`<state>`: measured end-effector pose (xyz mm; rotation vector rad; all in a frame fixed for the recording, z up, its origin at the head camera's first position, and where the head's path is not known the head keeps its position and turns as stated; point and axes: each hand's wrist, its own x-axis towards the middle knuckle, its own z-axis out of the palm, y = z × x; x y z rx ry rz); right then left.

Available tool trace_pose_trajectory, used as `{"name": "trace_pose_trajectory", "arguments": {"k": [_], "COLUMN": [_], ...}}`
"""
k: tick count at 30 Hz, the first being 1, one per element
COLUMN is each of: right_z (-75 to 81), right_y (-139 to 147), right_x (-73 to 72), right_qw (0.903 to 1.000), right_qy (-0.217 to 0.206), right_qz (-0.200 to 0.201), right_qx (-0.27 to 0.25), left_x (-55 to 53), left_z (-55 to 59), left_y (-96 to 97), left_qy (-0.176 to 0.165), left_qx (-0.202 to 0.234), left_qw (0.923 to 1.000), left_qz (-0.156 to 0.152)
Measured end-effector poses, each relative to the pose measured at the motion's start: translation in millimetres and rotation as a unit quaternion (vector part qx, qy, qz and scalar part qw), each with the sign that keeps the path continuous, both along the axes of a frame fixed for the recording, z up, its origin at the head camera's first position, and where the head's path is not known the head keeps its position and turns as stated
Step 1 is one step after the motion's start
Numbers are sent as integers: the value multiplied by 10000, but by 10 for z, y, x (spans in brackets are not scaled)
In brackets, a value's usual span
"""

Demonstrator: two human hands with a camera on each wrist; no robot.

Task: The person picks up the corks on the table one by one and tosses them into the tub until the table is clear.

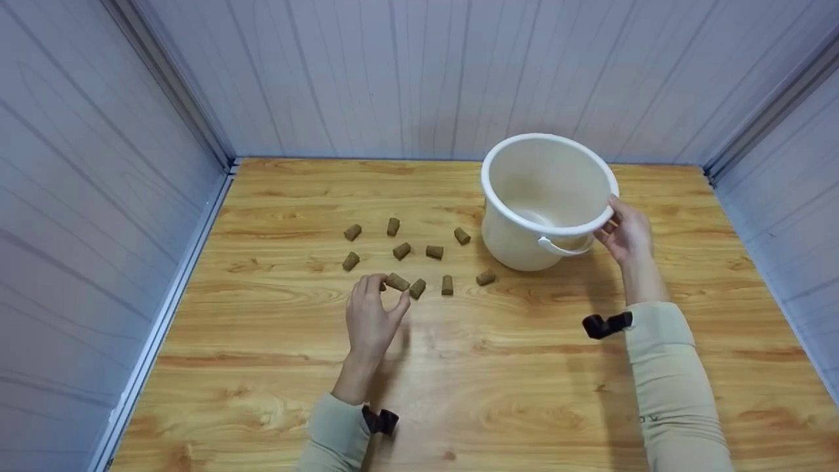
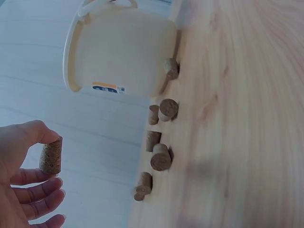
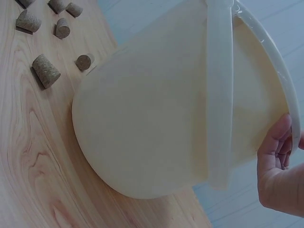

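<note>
The left hand (image 1: 373, 318) pinched a cork stopper (image 2: 51, 156) between thumb and index finger, the gap between them just the cork's width; the remaining fingers were loosely bent. That stopper was raised clear of the desk (image 1: 511, 393), well apart from the bucket (image 1: 521, 248), and in the head view it appeared right beside a loose cork (image 1: 417, 288).

The right hand (image 1: 626, 236) gripped the bucket's rim (image 1: 490, 187) at its right side, the thumb over the edge and the fingers curled underneath. The cream plastic bucket stood on the desk with its mouth upward, toward the back wall (image 1: 432, 78), and its handle (image 1: 567, 249) hung below the rim, near the right hand. The left wrist view showed an orange, blue and white label (image 2: 108, 87) on the bucket's side.

Nine cork stoppers lay scattered over the desk, all left of the bucket; the rightmost (image 1: 486, 278) was near the bucket's base, and another (image 1: 462, 236) lay a little farther back. The leftmost pair (image 1: 352, 246) lay beyond the left hand.

Both sleeves (image 1: 678, 380) were pale, each with a black device (image 1: 606, 325) at the wrist. Pale panels with grey lines enclosed the wood-grained desk.
</note>
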<state>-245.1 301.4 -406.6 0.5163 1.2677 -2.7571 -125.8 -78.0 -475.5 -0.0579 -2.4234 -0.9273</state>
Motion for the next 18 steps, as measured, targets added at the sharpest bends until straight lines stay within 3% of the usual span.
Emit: {"name": "trace_pose_trajectory", "arguments": {"k": [18], "right_z": [0], "right_y": [0], "right_x": [1], "right_qw": [9999], "right_qy": [-75], "right_qz": [-43], "right_qx": [125], "left_x": [-145], "left_z": [230], "left_y": [292], "left_qy": [261], "left_qx": [104], "left_qw": [9991], "left_qz": [-318]}}
